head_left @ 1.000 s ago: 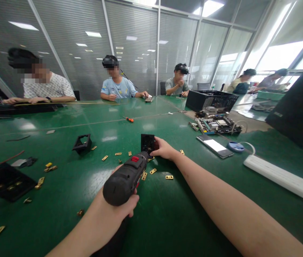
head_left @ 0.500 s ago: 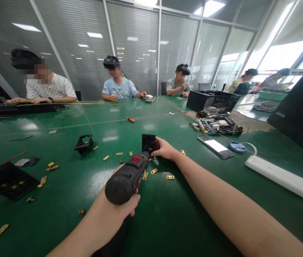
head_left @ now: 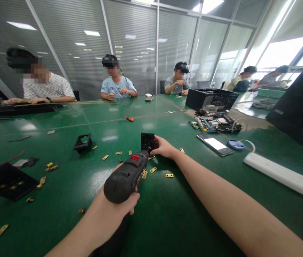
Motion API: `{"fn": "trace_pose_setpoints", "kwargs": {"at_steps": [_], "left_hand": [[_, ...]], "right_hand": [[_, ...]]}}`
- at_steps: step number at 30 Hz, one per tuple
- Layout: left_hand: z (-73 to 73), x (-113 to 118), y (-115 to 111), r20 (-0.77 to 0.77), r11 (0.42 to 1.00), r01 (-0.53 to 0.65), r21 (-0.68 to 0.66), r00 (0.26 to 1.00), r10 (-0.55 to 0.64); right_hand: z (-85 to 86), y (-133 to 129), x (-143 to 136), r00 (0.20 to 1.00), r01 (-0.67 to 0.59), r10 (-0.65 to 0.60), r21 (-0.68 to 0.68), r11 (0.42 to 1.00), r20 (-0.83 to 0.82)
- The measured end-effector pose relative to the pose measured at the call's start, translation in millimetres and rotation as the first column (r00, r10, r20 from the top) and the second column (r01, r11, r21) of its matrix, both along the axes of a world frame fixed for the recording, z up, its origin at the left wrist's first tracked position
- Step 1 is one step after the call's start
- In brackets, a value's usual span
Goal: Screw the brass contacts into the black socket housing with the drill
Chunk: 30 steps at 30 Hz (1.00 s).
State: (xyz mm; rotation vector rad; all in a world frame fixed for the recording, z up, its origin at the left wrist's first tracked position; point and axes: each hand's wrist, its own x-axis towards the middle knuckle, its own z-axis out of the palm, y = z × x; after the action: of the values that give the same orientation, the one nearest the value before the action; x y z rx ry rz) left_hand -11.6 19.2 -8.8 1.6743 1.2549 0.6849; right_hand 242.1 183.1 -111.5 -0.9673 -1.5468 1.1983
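While my left hand (head_left: 130,202) wraps the drill (head_left: 124,175), my right hand (head_left: 165,147) pinches a seemingly half-worked black box (head_left: 147,140), loose brass plates (head_left: 153,169) near its fingertips.

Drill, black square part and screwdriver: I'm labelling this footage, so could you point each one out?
Drill (head_left: 126,173): head view, on its dark body.
Black square part (head_left: 147,137): head view, on its upper face.
Screwdriver (head_left: 130,119): head view, on its orange handle.
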Motion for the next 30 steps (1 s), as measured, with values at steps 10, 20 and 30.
{"fn": "trace_pose_setpoints", "kwargs": {"at_steps": [10, 20, 30], "left_hand": [[0.0, 0.3, -0.9, -0.013, 0.998, 0.026, -0.051, 1.000, -0.026], [0.2, 1.1, -0.3, 0.001, 0.999, 0.026, -0.048, 1.000, -0.026], [0.1, 0.5, -0.4, 0.002, 0.997, 0.042, -0.062, 0.999, -0.042]], "right_hand": [[1.3, -0.9, -0.3, 1.000, -0.001, 0.001, -0.008, 1.000, 0.002], [-0.6, 0.5, 0.2, 1.000, 0.010, -0.010, 0.000, 1.000, 0.014], [-1.5, 1.4, 0.5, 1.000, 0.013, -0.013, 0.002, 1.000, 0.019]]}}
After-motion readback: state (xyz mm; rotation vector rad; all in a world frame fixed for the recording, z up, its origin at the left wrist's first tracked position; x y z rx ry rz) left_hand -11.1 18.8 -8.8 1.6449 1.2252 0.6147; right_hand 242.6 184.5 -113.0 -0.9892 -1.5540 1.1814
